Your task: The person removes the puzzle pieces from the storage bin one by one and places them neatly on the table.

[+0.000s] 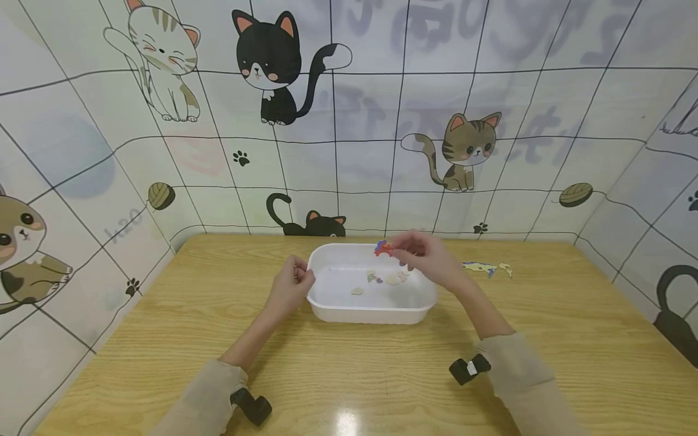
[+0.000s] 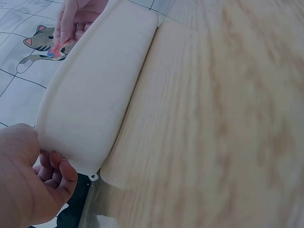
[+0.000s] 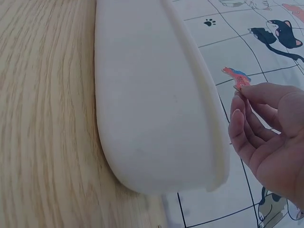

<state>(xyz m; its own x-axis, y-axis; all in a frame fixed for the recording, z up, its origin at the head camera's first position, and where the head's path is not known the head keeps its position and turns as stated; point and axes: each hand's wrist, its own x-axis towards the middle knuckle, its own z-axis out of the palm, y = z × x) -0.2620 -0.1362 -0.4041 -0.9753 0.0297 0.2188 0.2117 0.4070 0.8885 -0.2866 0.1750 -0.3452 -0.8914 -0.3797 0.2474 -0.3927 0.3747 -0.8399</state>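
- Pinching the rim at the left end of a white tray [image 1: 371,315], a person's left hand [image 1: 290,282] bends its fingers against the edge.
- Wood-grain table [image 1: 338,363] spreads to the tray's left and along its near side, leaving room around the forearms.
- Smooth and round-cornered, the tray has sloping walls and a raised lip; on its floor lie a flat pale piece [image 1: 357,291], a green-and-purple piece [image 1: 374,277] and a rounded pale piece [image 1: 393,280].
- Small, flat and jagged-edged, a red-and-blue cutout [image 1: 383,248] is held up near the tray's far rim.
- The right hand [image 1: 431,259] pinches that cutout between thumb and fingertips, blocking sight of the tray's far right corner.
- Beyond it, a yellow-and-blue strip [image 1: 480,267] lies on the table, apart from the tray.
- Behind, a gridded wall covering [image 1: 371,163] with cartoon cats borders the table's far edge.
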